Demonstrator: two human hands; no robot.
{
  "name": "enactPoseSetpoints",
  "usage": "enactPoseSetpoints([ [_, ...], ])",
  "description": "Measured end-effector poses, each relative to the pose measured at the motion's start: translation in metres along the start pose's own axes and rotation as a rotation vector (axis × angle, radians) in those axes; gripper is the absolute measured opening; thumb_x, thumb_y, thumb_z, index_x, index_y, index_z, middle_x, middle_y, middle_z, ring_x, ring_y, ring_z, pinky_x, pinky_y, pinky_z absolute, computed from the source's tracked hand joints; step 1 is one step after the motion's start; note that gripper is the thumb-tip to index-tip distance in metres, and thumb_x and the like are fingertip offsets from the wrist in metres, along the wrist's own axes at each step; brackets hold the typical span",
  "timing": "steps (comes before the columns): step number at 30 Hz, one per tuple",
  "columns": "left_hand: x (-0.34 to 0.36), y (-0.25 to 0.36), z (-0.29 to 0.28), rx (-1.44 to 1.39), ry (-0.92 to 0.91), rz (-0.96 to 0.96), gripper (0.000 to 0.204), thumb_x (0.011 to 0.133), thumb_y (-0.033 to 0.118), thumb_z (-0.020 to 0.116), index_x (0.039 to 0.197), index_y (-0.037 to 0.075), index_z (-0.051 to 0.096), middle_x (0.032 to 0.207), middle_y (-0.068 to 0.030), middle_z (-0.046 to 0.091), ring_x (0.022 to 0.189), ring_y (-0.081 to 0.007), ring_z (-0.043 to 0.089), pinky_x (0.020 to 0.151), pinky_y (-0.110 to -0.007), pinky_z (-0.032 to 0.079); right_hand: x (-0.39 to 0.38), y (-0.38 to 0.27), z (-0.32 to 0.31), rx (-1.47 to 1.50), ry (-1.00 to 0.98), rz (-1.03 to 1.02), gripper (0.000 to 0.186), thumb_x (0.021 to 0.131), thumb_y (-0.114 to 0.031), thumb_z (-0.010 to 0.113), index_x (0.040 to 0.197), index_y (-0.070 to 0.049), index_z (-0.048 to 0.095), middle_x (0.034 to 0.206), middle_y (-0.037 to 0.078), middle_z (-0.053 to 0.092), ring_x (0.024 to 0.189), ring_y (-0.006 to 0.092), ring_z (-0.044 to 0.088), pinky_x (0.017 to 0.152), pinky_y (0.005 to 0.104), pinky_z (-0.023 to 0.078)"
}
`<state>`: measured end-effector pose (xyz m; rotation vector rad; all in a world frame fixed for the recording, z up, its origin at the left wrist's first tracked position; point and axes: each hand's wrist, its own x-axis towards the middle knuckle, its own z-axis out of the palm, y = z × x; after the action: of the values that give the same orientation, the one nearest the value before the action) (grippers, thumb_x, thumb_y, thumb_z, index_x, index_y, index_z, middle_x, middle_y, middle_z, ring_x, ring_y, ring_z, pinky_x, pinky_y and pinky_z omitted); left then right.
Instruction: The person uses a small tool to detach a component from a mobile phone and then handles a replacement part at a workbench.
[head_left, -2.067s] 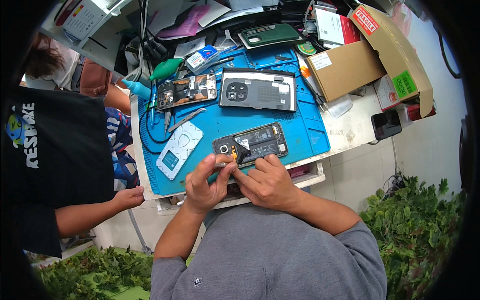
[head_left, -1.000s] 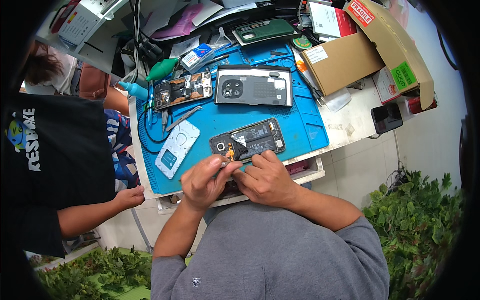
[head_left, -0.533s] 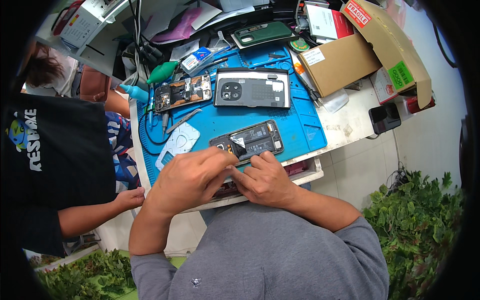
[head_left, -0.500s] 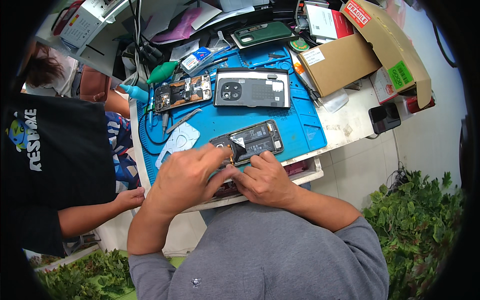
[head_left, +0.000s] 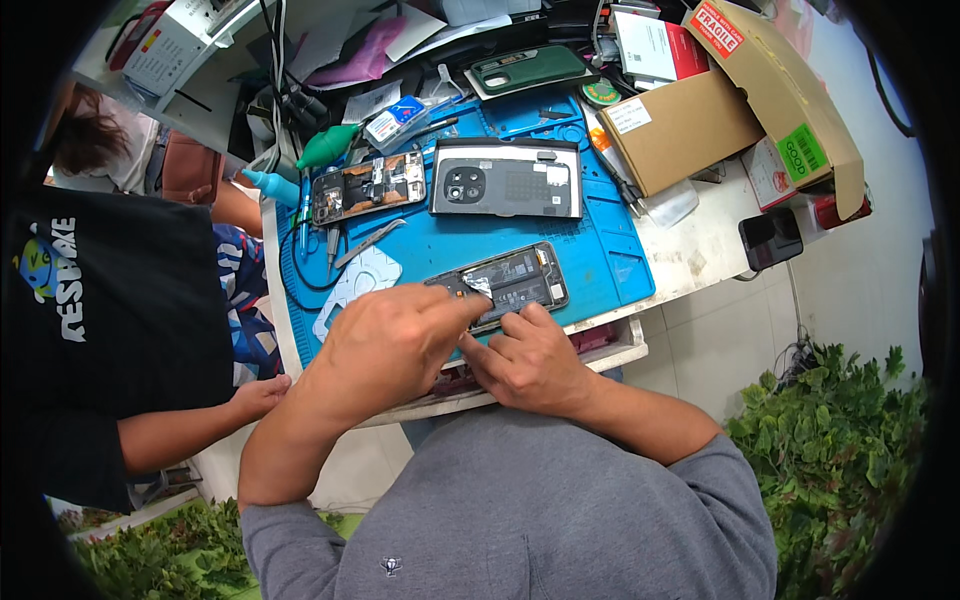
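Note:
An opened phone (head_left: 520,283), with dark battery and inner parts bared, lies near the front edge of the blue work mat (head_left: 430,235). A crinkled silver foil flap (head_left: 478,284) stands up from its middle. My left hand (head_left: 392,335) reaches over the phone's left part, fingers closed together beside the foil; what they pinch is hidden. Curled against the near edge, my right hand (head_left: 530,360) grips the phone there, its thumb side close to my left hand. Left of the phone lies a white patterned card (head_left: 362,285), with tweezers (head_left: 370,243) beyond it.
Behind are a second opened phone (head_left: 368,187), a phone back panel in a black tray (head_left: 505,178), and a green phone case (head_left: 530,68). Cardboard boxes (head_left: 685,130) stand at the right, near a black device (head_left: 770,238). Another person's hand (head_left: 262,395) rests by the table's left edge.
My left hand has shifted right and lowered its fingertips toward the foil. The foil flap now looks more crumpled and raised. My right hand has stayed in place.

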<state>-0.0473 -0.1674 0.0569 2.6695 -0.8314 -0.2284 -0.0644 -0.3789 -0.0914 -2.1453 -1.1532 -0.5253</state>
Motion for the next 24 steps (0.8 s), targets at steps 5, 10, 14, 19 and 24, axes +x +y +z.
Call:
enactPoseSetpoints([
  [5, 0.002, 0.003, 0.007, -0.049, 0.086, 0.076, 0.037, 0.089, 0.003, 0.081, 0.125, 0.01, 0.08, 0.088, -0.0057, 0.071, 0.085, -0.0285, 0.073, 0.072, -0.042, 0.058, 0.004, -0.002, -0.004, -0.004, -0.06, -0.034, 0.036, 0.086, -0.018, 0.081, 0.117, 0.001, 0.076, 0.068, 0.002, 0.058, 0.074, 0.0208, 0.056, 0.071, 0.0395, 0.039],
  [10, 0.007, -0.007, 0.0, -0.024, -0.02, 0.204, 0.036, 0.09, 0.003, 0.081, 0.125, 0.01, 0.078, 0.095, -0.0075, 0.073, 0.084, -0.0298, 0.074, 0.071, -0.042, 0.059, 0.009, -0.012, -0.016, -0.089, -0.24, -0.077, 0.05, 0.092, -0.017, 0.069, 0.132, 0.014, 0.071, 0.069, 0.005, 0.063, 0.077, 0.0223, 0.06, 0.075, 0.0384, 0.041],
  [14, 0.007, -0.007, 0.002, -0.051, 0.027, 0.144, 0.04, 0.093, 0.004, 0.081, 0.132, 0.011, 0.075, 0.099, -0.0073, 0.077, 0.087, -0.0297, 0.078, 0.073, -0.041, 0.062, 0.022, -0.038, -0.036, -0.293, -0.527, -0.102, 0.06, 0.093, -0.017, 0.065, 0.141, 0.02, 0.065, 0.072, 0.005, 0.066, 0.079, 0.0212, 0.061, 0.079, 0.0362, 0.042],
  [19, -0.007, -0.02, 0.032, -0.406, 0.228, -0.059, 0.07, 0.095, -0.001, 0.083, 0.157, 0.012, 0.056, 0.105, -0.0112, 0.081, 0.091, -0.0248, 0.082, 0.079, -0.036, 0.066, -0.001, -0.034, -0.027, -0.034, -0.383, 0.077, 0.061, 0.093, -0.015, 0.065, 0.144, 0.02, 0.063, 0.078, 0.009, 0.067, 0.084, 0.0246, 0.061, 0.082, 0.0388, 0.045],
  [24, -0.011, -0.033, 0.061, -0.398, 0.4, 0.039, 0.08, 0.095, -0.002, 0.085, 0.164, 0.006, 0.047, 0.106, -0.0162, 0.082, 0.091, -0.0239, 0.083, 0.078, -0.035, 0.067, 0.003, -0.032, -0.035, -0.016, -0.42, 0.104, 0.063, 0.093, -0.013, 0.066, 0.147, 0.017, 0.061, 0.079, 0.011, 0.068, 0.089, 0.0254, 0.062, 0.085, 0.0399, 0.046],
])
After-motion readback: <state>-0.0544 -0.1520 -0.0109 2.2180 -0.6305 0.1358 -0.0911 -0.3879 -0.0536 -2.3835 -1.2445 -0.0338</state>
